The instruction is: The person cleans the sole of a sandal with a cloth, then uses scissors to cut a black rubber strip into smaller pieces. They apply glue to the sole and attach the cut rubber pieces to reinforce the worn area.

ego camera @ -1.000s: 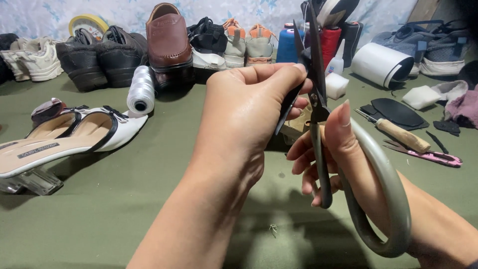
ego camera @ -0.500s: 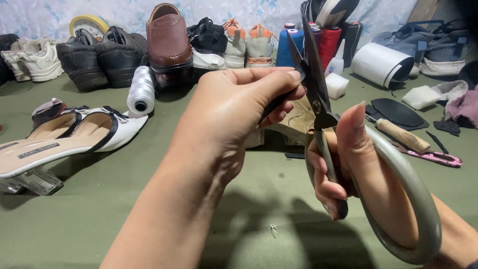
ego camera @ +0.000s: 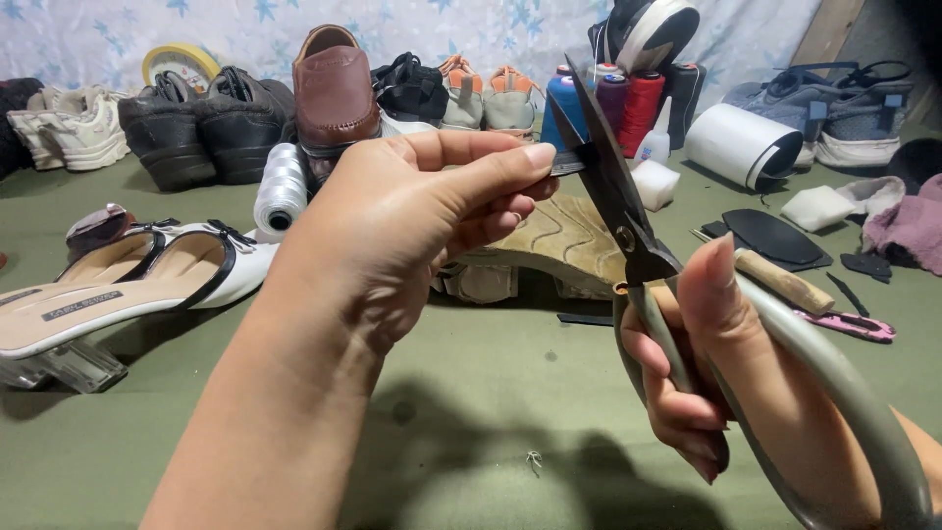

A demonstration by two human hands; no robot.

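My right hand (ego camera: pixel 702 368) grips the grey handles of a large pair of scissors (ego camera: pixel 620 201), blades pointing up and slightly apart. My left hand (ego camera: pixel 412 211) pinches a small thin grey strip (ego camera: pixel 567 162) between thumb and forefinger, and its end sits between the blades. Behind both hands a tan ribbed shoe sole (ego camera: pixel 554 236) lies on the green mat (ego camera: pixel 471 412).
A white heeled sandal (ego camera: pixel 128 280) lies at left beside a white thread spool (ego camera: pixel 280 191). Several shoes line the back, among them a brown loafer (ego camera: pixel 334 93). Coloured thread cones (ego camera: pixel 628 98), a white roll (ego camera: pixel 741 142), black insoles (ego camera: pixel 770 236) and a wooden-handled tool (ego camera: pixel 785 283) lie at right.
Both hands have drifted right and lower in view. The scissors now tilt more to the left, and the tan sole behind them has come into sight. The grip of each hand is unchanged.
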